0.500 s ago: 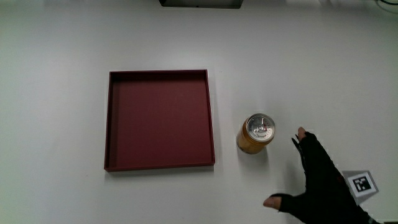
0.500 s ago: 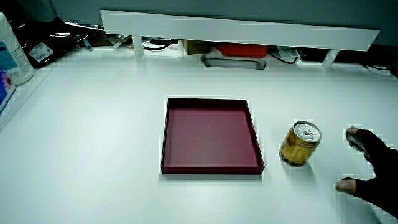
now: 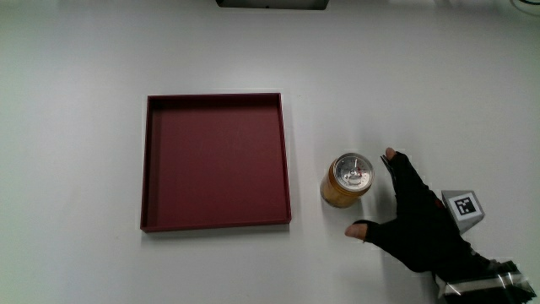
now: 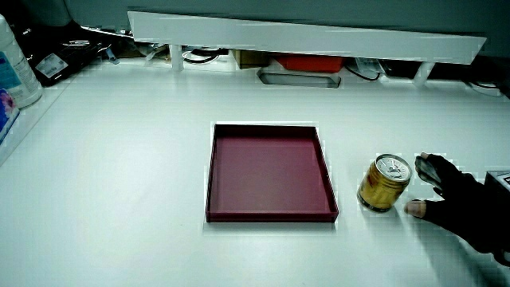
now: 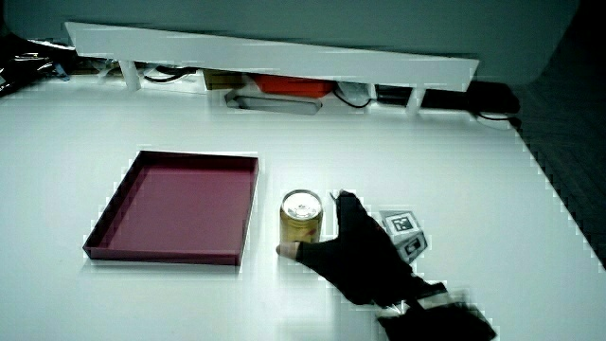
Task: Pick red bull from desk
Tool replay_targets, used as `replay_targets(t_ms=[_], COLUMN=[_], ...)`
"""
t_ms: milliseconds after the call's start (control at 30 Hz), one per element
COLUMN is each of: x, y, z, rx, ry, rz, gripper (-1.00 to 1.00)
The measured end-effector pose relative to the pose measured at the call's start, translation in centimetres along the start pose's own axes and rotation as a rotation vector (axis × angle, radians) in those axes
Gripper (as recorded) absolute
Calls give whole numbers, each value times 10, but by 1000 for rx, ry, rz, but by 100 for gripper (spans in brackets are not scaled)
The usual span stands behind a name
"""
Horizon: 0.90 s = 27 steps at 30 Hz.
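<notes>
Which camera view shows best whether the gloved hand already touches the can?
The main view: from above, a strip of table shows between the hand and the can, fingers spread. In both side views the hand sits close beside the can, hiding any gap.

White table (image 3: pixel 76 67) (matte): red tray (image 3: pixel 215 162), gold can (image 3: pixel 347 181).

A white table (image 3: pixel 101 59) runs up to a low white partition (image 4: pixel 303 36) with clutter beneath.
</notes>
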Motion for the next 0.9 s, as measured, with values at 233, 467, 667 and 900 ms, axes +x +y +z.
replay_targets(t_ms=[233, 467, 667, 900], x=[5, 4, 14, 20], y=[19, 22, 24, 26], z=[-7, -12, -7, -7], rx=[1, 9, 73, 131], ry=[68, 107, 183, 254], rz=[-11, 3, 35, 41], gripper=[0, 0, 12, 40])
